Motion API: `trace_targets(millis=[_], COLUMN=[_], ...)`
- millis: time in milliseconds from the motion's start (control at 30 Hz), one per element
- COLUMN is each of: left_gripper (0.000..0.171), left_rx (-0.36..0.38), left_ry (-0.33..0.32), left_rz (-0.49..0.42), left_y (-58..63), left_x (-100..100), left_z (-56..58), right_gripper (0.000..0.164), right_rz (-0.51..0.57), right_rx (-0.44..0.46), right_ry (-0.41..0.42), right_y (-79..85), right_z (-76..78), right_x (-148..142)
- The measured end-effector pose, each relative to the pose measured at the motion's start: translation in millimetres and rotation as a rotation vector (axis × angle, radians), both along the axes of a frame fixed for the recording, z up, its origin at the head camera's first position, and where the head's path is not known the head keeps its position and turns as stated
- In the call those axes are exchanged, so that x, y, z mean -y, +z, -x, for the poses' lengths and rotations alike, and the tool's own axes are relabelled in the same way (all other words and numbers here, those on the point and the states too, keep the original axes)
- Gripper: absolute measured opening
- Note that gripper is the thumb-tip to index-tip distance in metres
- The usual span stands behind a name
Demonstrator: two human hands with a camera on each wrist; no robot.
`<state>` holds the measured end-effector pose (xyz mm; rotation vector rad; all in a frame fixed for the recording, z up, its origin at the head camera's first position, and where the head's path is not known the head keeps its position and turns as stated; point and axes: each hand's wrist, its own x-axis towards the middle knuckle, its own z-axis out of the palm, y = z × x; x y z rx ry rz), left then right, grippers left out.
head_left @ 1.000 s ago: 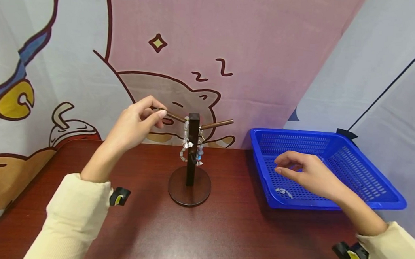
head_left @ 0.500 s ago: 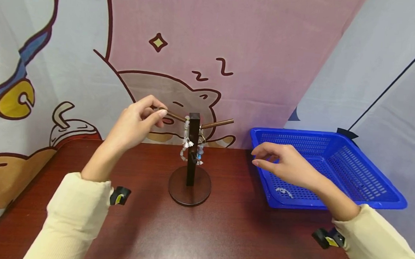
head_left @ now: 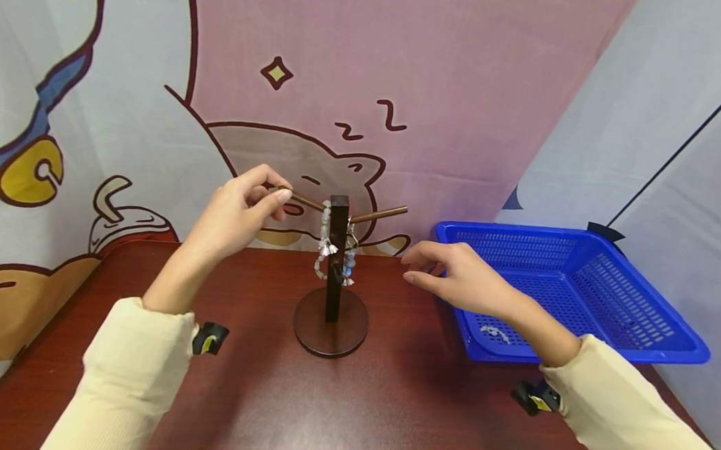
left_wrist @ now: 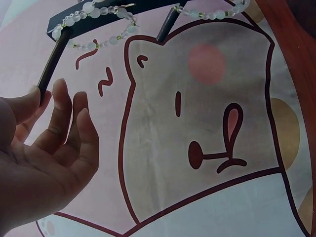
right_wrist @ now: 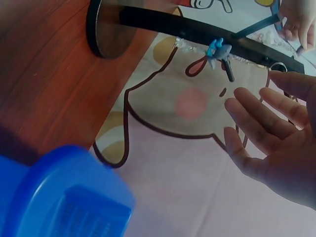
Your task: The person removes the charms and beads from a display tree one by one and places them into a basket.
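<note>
A dark wooden jewelry stand (head_left: 333, 292) with a round base stands on the table. My left hand (head_left: 234, 210) pinches the outer end of its upper left peg (left_wrist: 53, 64) between thumb and forefinger. Pale beaded bracelets (head_left: 326, 226) hang on the stand's left side; one loops around the held peg in the left wrist view. On the right side hangs a bracelet with blue pieces (head_left: 349, 262). My right hand (head_left: 456, 275) is in the air between stand and basket, fingers loosely bent, holding nothing. In the right wrist view a blue charm (right_wrist: 217, 51) shows beyond its fingers.
A blue plastic basket (head_left: 656, 356) stands at the right of the table (head_left: 324, 415). One pale beaded bracelet (head_left: 495, 333) lies in its near left corner. A cloth with cartoon figures (head_left: 468, 87) hangs behind the table.
My right hand has moved left, from above the basket to past its left rim, toward the stand. My left hand keeps its pinch on the peg without visible movement.
</note>
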<state>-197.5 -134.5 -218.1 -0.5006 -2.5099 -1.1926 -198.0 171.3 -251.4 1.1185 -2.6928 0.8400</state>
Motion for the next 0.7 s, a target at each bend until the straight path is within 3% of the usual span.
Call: trace_targets(millis=[700], left_gripper=[0.016], left_rx=[0.011], left_ry=[0.011], left_rz=[0.008], left_y=[0.7], left_x=[0], left_z=[0.1], right_gripper=[0.008], right_rz=[0.057], right_rx=[-0.049], right_ry=[0.026], right_y=[-5.8], right_z=[16.9], right_x=[45])
